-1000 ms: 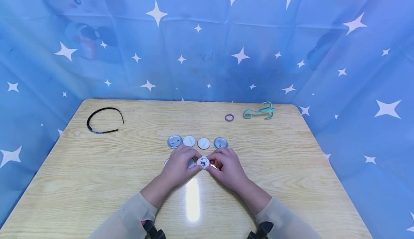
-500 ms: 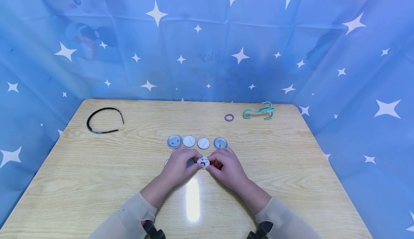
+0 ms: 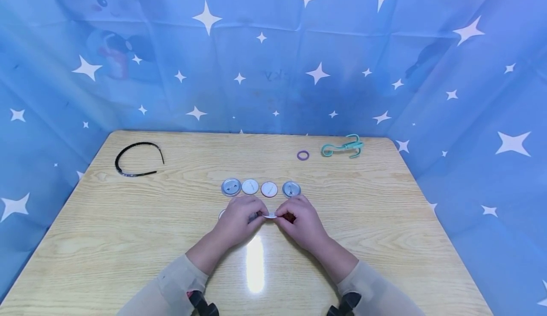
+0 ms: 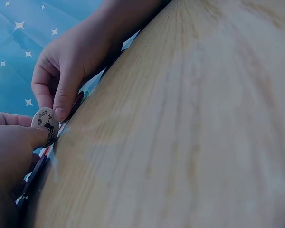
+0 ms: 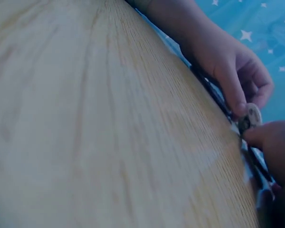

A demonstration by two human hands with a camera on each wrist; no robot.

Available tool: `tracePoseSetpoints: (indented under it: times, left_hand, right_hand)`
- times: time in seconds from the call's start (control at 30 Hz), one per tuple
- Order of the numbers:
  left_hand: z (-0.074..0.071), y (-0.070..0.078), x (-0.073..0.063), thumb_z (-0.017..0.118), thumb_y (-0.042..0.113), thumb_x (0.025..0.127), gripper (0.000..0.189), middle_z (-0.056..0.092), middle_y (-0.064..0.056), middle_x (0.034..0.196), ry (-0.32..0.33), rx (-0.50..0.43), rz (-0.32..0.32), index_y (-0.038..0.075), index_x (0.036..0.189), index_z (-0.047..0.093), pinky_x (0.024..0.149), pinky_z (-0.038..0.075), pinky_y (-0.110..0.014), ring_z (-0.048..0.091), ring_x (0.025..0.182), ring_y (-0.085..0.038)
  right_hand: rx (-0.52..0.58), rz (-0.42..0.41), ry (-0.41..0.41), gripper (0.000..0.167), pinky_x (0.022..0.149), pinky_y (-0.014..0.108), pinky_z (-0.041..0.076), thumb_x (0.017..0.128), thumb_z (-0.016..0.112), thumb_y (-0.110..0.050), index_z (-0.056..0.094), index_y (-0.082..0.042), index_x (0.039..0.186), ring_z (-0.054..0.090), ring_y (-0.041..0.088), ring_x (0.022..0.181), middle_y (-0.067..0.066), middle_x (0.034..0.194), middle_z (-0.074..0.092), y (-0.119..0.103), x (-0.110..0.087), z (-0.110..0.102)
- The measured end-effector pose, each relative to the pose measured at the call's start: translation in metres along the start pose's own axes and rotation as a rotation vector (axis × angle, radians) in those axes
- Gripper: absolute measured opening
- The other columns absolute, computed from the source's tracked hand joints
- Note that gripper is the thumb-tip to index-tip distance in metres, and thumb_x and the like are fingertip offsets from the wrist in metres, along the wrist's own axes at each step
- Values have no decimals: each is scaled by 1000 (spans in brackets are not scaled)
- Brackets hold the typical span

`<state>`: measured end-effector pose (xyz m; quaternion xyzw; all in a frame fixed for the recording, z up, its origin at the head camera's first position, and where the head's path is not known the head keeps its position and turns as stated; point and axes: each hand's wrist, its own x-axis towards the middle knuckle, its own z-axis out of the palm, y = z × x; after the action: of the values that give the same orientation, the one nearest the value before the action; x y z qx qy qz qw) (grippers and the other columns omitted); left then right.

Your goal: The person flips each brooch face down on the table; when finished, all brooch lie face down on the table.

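A round white pin badge [image 3: 270, 215] with a dark printed figure [image 4: 46, 124] is held between both hands, tipped up so that it shows nearly edge-on in the head view. My left hand [image 3: 239, 215] pinches its left edge between thumb and fingers. The opposite edge is pinched the same way by my right hand [image 3: 301, 220]. Just behind the hands, several pin badges lie back side up in a row, among them a silver one [image 3: 231, 187] and a white one [image 3: 269, 189]. Another badge [image 3: 221, 214] peeks out beside my left hand, mostly hidden, and something red [image 3: 289, 217] shows behind my right fingers.
A black headband [image 3: 124, 172] lies at the back left of the wooden table [image 3: 128, 230]. Toward the back right are a purple ring [image 3: 303, 155] and a teal hair clip [image 3: 343, 147]. Behind the table hangs a blue curtain [image 3: 256, 97] with white stars.
The badge has tilted from showing its printed face in the head view to nearly edge-on. Both hands keep hold of it and stay in nearly the same place.
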<state>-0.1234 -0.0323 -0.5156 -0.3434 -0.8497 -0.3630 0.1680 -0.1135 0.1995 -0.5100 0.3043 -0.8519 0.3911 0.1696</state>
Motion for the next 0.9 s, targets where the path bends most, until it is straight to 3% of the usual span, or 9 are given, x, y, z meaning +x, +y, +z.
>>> tracePoseSetpoints:
  times: [0.23, 0.37, 0.53, 0.9]
  left_hand:
    - [1, 0, -1, 84, 16, 88, 12, 73, 12, 95, -4, 11, 15, 22, 95, 75, 88, 52, -42, 66, 89, -9]
    - [-1, 2, -1, 86, 19, 89, 13, 73, 13, 96, -46, 2, -18, 24, 97, 77, 91, 50, -41, 65, 91, -7]
    - [-1, 3, -2, 87, 19, 89, 14, 75, 14, 104, -103, 2, -62, 25, 99, 79, 97, 48, -43, 68, 106, -12]
    - [-1, 5, -2, 85, 14, 86, 18, 74, 10, 109, -123, 14, -74, 22, 101, 78, 102, 46, -47, 65, 114, -16]
  right_hand:
    - [-7, -13, 7, 20, 83, 34, 43, 82, 91, -4, 76, -16, 87, 58, 12, 85, -11, 88, 71, 2, 0, 0]
    - [-22, -5, -6, 21, 85, 35, 44, 81, 89, -2, 76, -17, 86, 60, 12, 88, -11, 90, 72, 2, 0, 0]
    - [-42, 8, -25, 20, 84, 37, 45, 80, 85, -1, 76, -18, 87, 60, 14, 89, -8, 91, 73, 0, -1, -1]
    - [-81, 15, -69, 19, 88, 39, 47, 80, 87, -8, 76, -17, 91, 60, 18, 98, -6, 100, 74, 0, -2, -2]
